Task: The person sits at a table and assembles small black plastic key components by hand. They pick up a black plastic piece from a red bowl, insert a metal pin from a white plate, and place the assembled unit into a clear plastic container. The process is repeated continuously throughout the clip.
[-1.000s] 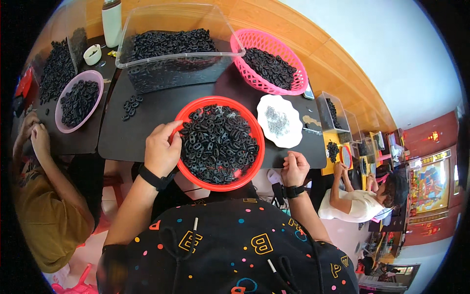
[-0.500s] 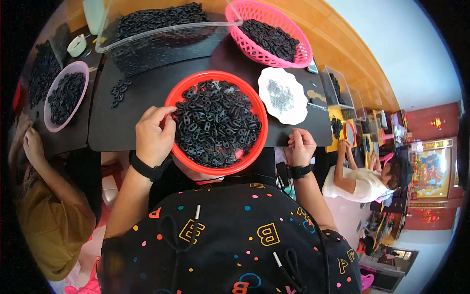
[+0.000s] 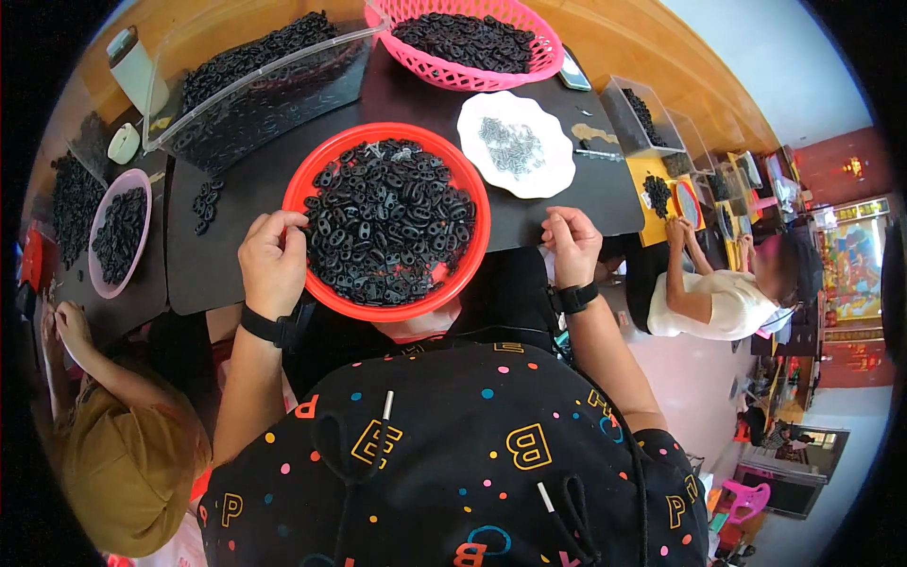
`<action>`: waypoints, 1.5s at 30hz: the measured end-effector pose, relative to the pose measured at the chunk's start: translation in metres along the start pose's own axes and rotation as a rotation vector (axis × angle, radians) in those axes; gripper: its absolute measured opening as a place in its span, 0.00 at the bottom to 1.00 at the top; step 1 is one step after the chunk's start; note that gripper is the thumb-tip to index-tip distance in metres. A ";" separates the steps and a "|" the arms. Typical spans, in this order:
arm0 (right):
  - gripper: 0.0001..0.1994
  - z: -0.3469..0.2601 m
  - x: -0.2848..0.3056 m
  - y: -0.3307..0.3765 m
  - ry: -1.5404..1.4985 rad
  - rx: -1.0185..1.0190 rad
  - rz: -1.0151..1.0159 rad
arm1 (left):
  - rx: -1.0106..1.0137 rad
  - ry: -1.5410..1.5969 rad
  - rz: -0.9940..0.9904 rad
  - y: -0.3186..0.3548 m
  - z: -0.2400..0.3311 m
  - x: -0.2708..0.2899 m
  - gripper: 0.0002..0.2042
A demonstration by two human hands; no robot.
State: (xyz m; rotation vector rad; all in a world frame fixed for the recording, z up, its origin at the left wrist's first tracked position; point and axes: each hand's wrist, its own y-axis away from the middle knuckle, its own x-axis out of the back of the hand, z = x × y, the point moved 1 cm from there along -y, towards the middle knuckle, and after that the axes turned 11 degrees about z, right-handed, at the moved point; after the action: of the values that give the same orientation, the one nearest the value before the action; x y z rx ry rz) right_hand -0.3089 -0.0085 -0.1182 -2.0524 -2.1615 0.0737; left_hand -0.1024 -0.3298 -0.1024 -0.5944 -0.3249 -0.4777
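A round red basin (image 3: 479,248), heaped with small black two-holed pieces (image 3: 387,222), stands at the table's near edge in front of me. My left hand (image 3: 272,263) is at the basin's left rim, thumb and forefinger pinched together; whatever is between them is too small to make out. Beyond the basin's right side, my right hand (image 3: 573,246) is closed by the table edge, its fingers curled in, and I cannot see what they hold. Just past that hand lies a white scalloped plate (image 3: 556,172) with small thin shiny bits (image 3: 510,145) on it.
A clear bin (image 3: 255,104) of black pieces and a pink basket (image 3: 543,61) stand at the back. Several loose pieces (image 3: 206,206) lie left of the basin. A pale purple bowl (image 3: 142,255) sits far left beside one person (image 3: 132,454); another person (image 3: 718,293) works at right.
The whole view has shifted, so the basin, plate and bin appear farther left and higher. Both hands keep about the same place and closed pose relative to the basin and plate.
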 end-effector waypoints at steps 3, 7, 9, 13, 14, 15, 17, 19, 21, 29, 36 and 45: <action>0.05 0.003 0.001 -0.001 -0.003 0.011 -0.013 | 0.028 -0.001 -0.002 0.002 -0.003 -0.001 0.06; 0.04 0.001 0.002 -0.003 0.031 0.032 -0.054 | -0.023 -0.028 0.024 0.003 -0.005 -0.003 0.05; 0.04 0.001 0.001 -0.004 0.046 0.034 -0.067 | 0.012 -0.080 -0.010 0.003 -0.004 -0.001 0.05; 0.04 0.004 -0.001 -0.005 0.036 0.026 -0.090 | 0.038 -0.117 -0.007 0.003 -0.004 0.000 0.06; 0.04 0.003 -0.001 -0.006 0.025 0.019 -0.097 | 0.050 -0.124 -0.011 0.002 -0.002 0.000 0.07; 0.04 0.001 -0.001 -0.007 0.036 0.026 -0.118 | 0.108 -0.103 -0.024 0.003 0.000 -0.001 0.07; 0.04 -0.003 -0.001 -0.005 0.062 0.034 -0.162 | 0.090 -0.087 0.005 0.003 -0.005 -0.004 0.07; 0.04 -0.012 -0.007 -0.002 0.108 0.109 -0.264 | 0.087 -0.079 0.028 0.002 -0.009 -0.004 0.07; 0.06 -0.030 -0.017 0.009 0.141 0.194 -0.345 | 0.088 -0.102 0.011 0.003 -0.005 -0.005 0.07; 0.09 -0.060 -0.061 0.021 0.508 0.644 -0.488 | 0.046 -0.127 0.033 0.007 -0.002 -0.003 0.07; 0.05 -0.063 -0.074 0.025 0.657 0.688 -0.482 | 0.043 -0.127 0.043 0.008 -0.002 -0.005 0.07; 0.04 -0.059 -0.080 0.018 0.606 0.755 -0.513 | 0.045 -0.049 0.077 0.007 -0.004 -0.002 0.09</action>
State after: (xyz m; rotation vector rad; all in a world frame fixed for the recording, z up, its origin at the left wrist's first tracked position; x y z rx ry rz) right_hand -0.2787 -0.0913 -0.0694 -0.9263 -1.7978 0.1511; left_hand -0.1000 -0.3264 -0.1097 -0.5737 -0.3568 -0.3811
